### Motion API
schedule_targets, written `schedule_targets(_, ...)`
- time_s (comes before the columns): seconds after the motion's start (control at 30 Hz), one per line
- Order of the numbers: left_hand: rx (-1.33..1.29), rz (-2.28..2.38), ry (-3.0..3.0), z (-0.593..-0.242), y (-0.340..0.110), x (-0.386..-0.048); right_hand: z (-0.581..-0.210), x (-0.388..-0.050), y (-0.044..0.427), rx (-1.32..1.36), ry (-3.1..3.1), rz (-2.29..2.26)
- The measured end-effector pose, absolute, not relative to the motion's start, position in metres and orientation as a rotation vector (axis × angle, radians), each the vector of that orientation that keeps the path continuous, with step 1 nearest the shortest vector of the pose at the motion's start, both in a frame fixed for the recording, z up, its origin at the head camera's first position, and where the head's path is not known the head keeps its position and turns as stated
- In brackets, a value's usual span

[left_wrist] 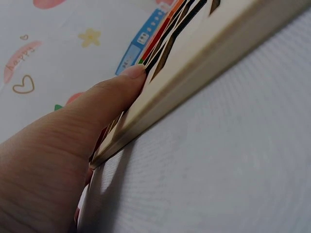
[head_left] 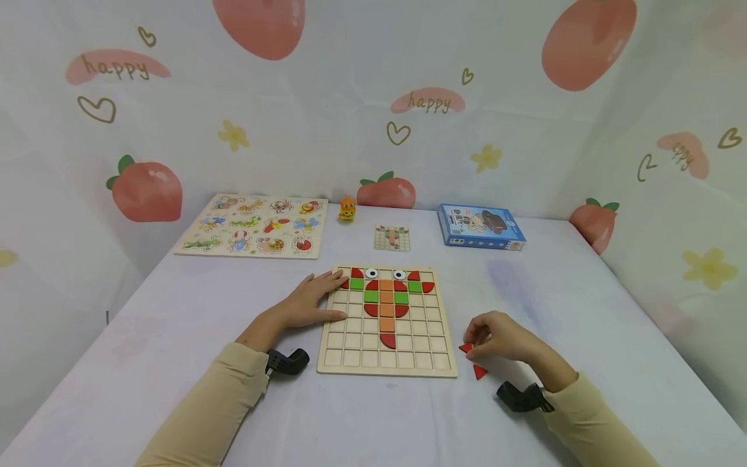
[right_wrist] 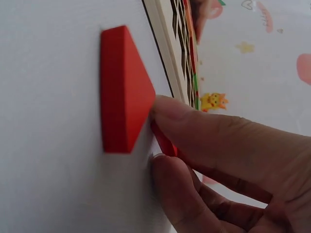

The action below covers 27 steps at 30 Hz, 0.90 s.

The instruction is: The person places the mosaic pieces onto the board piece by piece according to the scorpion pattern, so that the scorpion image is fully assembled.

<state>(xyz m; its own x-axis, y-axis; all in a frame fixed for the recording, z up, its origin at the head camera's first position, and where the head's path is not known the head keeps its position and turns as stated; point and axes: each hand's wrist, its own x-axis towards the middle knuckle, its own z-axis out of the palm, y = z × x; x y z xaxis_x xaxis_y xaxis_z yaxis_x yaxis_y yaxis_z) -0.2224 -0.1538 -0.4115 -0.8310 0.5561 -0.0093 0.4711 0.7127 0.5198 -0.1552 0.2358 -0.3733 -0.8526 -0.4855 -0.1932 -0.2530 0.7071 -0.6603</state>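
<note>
A square wooden grid board lies on the table, with red quarter-round, green and orange square pieces and two eye pieces set in its cells. My left hand rests on the board's left edge, fingers stretched out; its thumb lies on the rim in the left wrist view. To the right of the board, my right hand pinches a red triangle piece at the table surface, partly hidden by thumb and fingertip. Another red triangle piece lies loose just nearer to me.
At the back left lies a wooden insect puzzle board. Behind the grid board are a small pattern card and an orange-yellow toy figure. A blue box lies at the back right. Patterned cloth hangs behind the table.
</note>
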Motion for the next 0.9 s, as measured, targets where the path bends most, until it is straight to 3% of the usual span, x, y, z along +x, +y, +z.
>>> schedule_targets(0.9, 0.820, 0.757, 2.760, -0.410, -0.153, -0.220, -0.372, -0.161, 0.233, -0.614, 2.484, -0.955)
